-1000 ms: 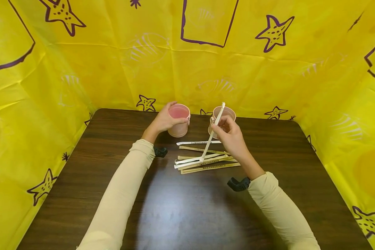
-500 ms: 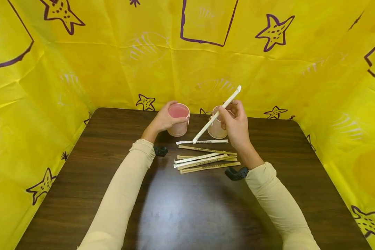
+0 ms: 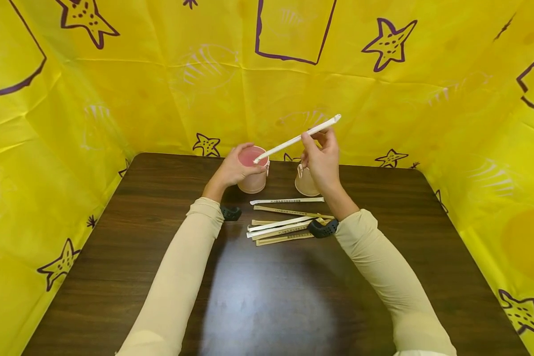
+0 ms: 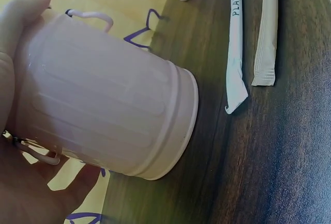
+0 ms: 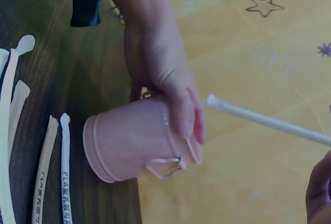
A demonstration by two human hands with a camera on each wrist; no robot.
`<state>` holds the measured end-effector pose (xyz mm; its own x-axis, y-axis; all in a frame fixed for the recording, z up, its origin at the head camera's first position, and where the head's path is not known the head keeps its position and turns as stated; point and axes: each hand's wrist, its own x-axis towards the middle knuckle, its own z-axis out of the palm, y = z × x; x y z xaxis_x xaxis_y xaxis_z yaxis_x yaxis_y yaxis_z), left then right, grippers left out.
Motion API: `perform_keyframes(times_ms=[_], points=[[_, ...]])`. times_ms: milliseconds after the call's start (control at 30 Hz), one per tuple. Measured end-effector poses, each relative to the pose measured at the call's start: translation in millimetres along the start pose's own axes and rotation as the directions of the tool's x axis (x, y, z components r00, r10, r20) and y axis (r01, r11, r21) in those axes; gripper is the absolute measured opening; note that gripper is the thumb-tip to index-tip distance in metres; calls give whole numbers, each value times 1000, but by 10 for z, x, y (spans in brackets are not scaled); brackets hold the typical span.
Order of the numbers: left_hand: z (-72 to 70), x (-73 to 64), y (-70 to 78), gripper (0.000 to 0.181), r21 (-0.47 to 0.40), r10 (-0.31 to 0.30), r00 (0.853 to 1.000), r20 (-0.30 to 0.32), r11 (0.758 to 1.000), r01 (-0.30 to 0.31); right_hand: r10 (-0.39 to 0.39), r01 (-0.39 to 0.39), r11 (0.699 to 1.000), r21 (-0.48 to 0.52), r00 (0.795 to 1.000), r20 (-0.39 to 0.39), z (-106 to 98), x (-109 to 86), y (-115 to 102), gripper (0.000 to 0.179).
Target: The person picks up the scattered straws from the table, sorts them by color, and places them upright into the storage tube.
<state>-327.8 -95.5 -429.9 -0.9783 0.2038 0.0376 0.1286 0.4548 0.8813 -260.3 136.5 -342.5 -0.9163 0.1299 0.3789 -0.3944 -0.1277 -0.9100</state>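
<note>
In the head view my left hand (image 3: 231,170) grips a small pink bucket-shaped cup (image 3: 252,184) near its rim, at the table's far edge. The left wrist view shows this cup's ribbed side (image 4: 103,89) and looped handles. My right hand (image 3: 325,160) pinches a white paper-wrapped straw (image 3: 289,143) near its middle. The straw slants down to the left, its lower end at the left cup's mouth. In the right wrist view the straw tip (image 5: 214,101) is beside the left cup's rim. A second, paler pink cup (image 3: 306,184) stands behind my right hand, which partly hides it.
Several white and tan wrapped straws (image 3: 278,230) lie on the dark wooden table (image 3: 160,237) in front of the cups. A yellow cloth (image 3: 231,109) with starfish drawings rises behind and at the sides. A black wrist mount (image 3: 323,228) overlaps the straws' right ends.
My right hand has raised the straw off the pile and moved it up, then left, bringing its lower end to the left cup's mouth. My left hand keeps its grip there.
</note>
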Motion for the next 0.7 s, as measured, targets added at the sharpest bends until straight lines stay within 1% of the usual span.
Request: perform_keyframes(times_ms=[33,167,233,333,433,567,700], points=[[1,1,3,94,-3,0,1000,0,1000,0,3,-3,1000,-14,1000,4,20,14,18,15],[3,9,14,93,-5,-3,1000,1,1000,3,35,-32,997,-74,998,44,92,65,114,33],[5,15,25,93,-5,1,1000,3,1000,-1,48,-41,994,-106,997,68,128,86,167,39],[4,25,40,94,-3,14,1000,4,1000,-14,54,-40,989,-141,994,93,189,106,225,38],[-11,20,39,95,-12,12,1000,4,1000,-12,63,-44,986,-160,991,117,254,121,278,35],[-21,-4,22,93,-21,0,1000,6,1000,1,109,-82,979,-187,984,142,318,142,369,31],[-14,-7,10,92,-32,5,1000,15,999,-4,137,-92,961,-259,978,158,347,153,463,33]])
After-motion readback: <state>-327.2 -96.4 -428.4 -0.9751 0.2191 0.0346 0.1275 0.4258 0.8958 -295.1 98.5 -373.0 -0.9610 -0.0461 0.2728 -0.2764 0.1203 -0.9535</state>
